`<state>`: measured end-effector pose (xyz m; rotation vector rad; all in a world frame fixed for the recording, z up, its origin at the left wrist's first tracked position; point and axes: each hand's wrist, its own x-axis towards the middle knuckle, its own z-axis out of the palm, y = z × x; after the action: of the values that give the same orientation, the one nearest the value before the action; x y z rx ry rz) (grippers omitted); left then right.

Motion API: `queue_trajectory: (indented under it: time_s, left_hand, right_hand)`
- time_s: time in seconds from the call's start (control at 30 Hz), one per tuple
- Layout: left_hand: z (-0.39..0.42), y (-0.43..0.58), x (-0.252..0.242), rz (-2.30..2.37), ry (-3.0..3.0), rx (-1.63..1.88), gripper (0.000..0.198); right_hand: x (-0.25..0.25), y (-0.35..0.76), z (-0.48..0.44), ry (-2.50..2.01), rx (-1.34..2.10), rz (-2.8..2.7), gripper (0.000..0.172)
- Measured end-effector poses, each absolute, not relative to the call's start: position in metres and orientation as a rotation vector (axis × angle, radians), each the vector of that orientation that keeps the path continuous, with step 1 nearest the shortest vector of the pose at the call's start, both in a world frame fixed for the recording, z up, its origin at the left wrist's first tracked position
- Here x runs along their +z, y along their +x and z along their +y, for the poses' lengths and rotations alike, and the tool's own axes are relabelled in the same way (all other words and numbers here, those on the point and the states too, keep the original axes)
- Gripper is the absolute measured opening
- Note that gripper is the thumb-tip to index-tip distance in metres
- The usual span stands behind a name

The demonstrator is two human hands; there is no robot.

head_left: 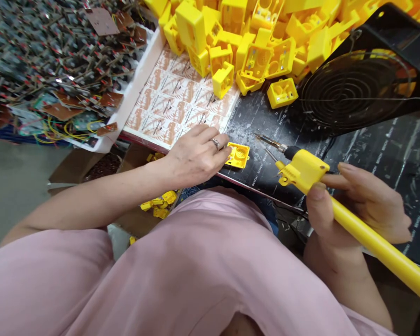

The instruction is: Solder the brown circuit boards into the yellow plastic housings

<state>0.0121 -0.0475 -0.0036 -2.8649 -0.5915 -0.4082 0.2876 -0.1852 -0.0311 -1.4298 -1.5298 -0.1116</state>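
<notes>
Left hand [196, 158], fingers loosely curved, appears to pin the yellow housing [237, 156] flat on the black mat [262, 126] for steadiness, while the right hand [360, 205] grips the yellow soldering iron [303, 170], tip held clear of the housing.

Electronics workshop: yellow plastic housings [231, 51] heaped on the desk [367, 149], soldering iron [303, 170] above it, wired circuit boards [49, 60] beside it.

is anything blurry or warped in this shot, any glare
In the head view, the heap of wired parts at top left looks smeared and soft, the soldering iron looks stretched toward the corner, the left hand is fairly sharp, and pale streaks on the black mat could be glare or wear.
</notes>
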Motion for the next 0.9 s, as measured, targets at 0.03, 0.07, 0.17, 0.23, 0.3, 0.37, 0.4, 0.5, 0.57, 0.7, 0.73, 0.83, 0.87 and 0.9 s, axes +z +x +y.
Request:
queue_trajectory:
  time_s: [0.03, 0.07, 0.17, 0.23, 0.3, 0.37, 0.4, 0.5, 0.57, 0.7, 0.73, 0.83, 0.87, 0.9]
  left_hand:
    - [-0.045, 0.009, 0.001, -0.639, -2.88, -0.49, 0.03]
    - [-0.043, 0.008, 0.005, -0.712, -2.919, -0.561, 0.037]
    - [-0.035, 0.013, 0.009, -0.865, -3.161, -0.617, 0.058]
    - [-0.033, 0.025, 0.002, -0.769, -3.326, -0.526, 0.065]
    - [-0.033, 0.033, -0.004, -0.624, -3.411, -0.333, 0.063]
    - [-0.032, 0.029, 0.004, -0.56, -3.45, -0.072, 0.055]
    - [-0.031, 0.022, 0.014, -0.542, -3.469, 0.089, 0.051]
    - [-0.019, -0.008, 0.054, -0.495, -3.477, 0.533, 0.049]
    - [-0.004, -0.014, 0.069, -0.669, -3.383, 0.448, 0.065]
    - [0.038, 0.035, 0.036, -1.195, -3.118, -0.233, 0.074]
    - [0.048, 0.055, 0.02, -1.296, -3.052, -0.307, 0.076]
    - [0.07, 0.101, -0.022, -1.447, -2.927, -0.384, 0.088]
    - [0.076, 0.109, -0.031, -1.439, -2.905, -0.393, 0.086]
    - [0.081, 0.111, -0.036, -1.406, -2.896, -0.395, 0.082]
  right_hand:
    - [-0.031, 0.287, -0.183, -1.388, -0.125, -1.513, 0.051]
    - [-0.03, 0.286, -0.181, -1.363, -0.126, -1.488, 0.052]
    - [-0.032, 0.286, -0.178, -1.32, -0.182, -1.385, 0.039]
    - [-0.033, 0.286, -0.176, -1.279, -0.231, -1.335, 0.033]
    - [-0.033, 0.286, -0.177, -1.264, -0.244, -1.311, 0.033]
    - [-0.034, 0.288, -0.179, -1.272, -0.235, -1.31, 0.037]
    - [-0.035, 0.29, -0.18, -1.28, -0.232, -1.311, 0.038]
    - [-0.038, 0.294, -0.183, -1.283, -0.217, -1.288, 0.037]
    - [-0.039, 0.294, -0.183, -1.268, -0.223, -1.257, 0.035]
    - [-0.038, 0.288, -0.174, -1.236, -0.223, -1.232, 0.034]
    - [-0.037, 0.286, -0.172, -1.234, -0.222, -1.232, 0.033]
    - [-0.036, 0.285, -0.166, -1.214, -0.288, -1.21, 0.031]
    - [-0.036, 0.286, -0.165, -1.198, -0.324, -1.196, 0.03]
    - [-0.037, 0.288, -0.165, -1.189, -0.352, -1.185, 0.03]
